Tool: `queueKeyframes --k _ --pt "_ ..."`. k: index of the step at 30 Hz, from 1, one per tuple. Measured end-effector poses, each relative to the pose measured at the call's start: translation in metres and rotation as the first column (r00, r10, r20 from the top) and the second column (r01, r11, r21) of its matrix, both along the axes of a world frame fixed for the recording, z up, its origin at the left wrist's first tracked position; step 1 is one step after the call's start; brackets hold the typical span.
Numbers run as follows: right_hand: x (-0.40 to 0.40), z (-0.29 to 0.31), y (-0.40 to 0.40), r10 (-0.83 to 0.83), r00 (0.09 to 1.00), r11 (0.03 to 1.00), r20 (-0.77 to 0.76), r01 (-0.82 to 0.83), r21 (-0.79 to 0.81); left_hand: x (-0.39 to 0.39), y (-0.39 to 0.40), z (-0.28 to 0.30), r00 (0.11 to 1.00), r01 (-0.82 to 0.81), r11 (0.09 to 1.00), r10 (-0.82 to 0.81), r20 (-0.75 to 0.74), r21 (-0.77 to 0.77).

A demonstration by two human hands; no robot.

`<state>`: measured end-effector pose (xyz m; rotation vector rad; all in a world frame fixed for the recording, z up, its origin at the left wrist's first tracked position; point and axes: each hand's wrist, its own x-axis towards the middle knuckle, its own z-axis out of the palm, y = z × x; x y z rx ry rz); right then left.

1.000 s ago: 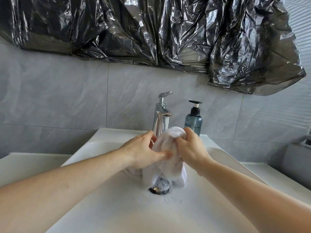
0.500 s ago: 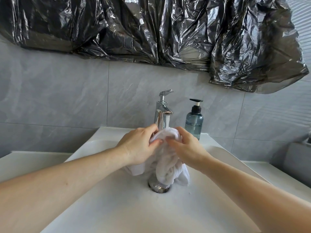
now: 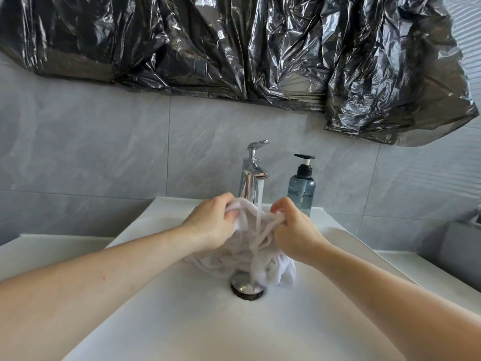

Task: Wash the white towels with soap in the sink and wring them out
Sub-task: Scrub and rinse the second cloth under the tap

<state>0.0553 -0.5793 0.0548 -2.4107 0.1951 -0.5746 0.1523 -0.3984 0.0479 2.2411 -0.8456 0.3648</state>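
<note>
A wet white towel (image 3: 263,267) hangs bunched over the white sink (image 3: 197,321), its lower folds lying by the metal drain (image 3: 246,287). My left hand (image 3: 212,225) grips the towel's upper left part. My right hand (image 3: 294,230) grips the upper right part, a hand's width away. Between them the cloth is stretched under a stream of water falling from the chrome faucet (image 3: 252,175). A blue-grey soap pump bottle (image 3: 302,185) stands on the rim just right of the faucet, behind my right hand.
Crinkled black plastic sheeting (image 3: 234,48) covers the wall above the grey tiles. A white counter (image 3: 39,251) runs on both sides of the basin. A grey object (image 3: 463,246) sits at the far right edge.
My hands have moved apart, spreading the towel that was bunched between them. Water now runs down onto the stretched cloth, and more of the towel lies in the basin.
</note>
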Motion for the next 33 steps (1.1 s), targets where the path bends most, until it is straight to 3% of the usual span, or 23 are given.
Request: queueKeyframes --k 6,11,19,25,29,33 --pt "-0.004 -0.003 0.007 0.108 0.988 0.994 -0.109 -0.103 0.047 -0.001 -0.001 0.002 0.99 0.078 0.99 -0.064 0.123 -0.118" --pt "0.003 -0.004 0.004 0.066 0.997 0.998 0.041 -0.065 -0.019 -0.007 0.0 0.003 0.956 0.143 0.99 -0.134 0.262 -0.017" --pt "0.004 0.0 0.001 0.037 0.966 0.997 0.256 -0.053 0.053 -0.015 0.008 -0.001 0.968 0.2 0.953 -0.156 -0.196 0.229" --pt "0.007 -0.001 -0.007 0.086 0.964 0.959 0.253 -0.149 0.24 0.002 0.006 -0.017 0.99 0.117 0.852 -0.061 -0.125 0.51" --pt "0.008 -0.005 -0.009 0.101 0.966 0.954 0.237 -0.162 0.253 -0.001 0.002 -0.012 0.997 0.083 0.886 -0.075 -0.037 0.456" --pt "0.003 -0.004 -0.005 0.198 0.961 0.931 0.193 -0.246 0.271 -0.003 -0.001 -0.019 0.974 0.148 0.934 -0.081 -0.211 0.324"
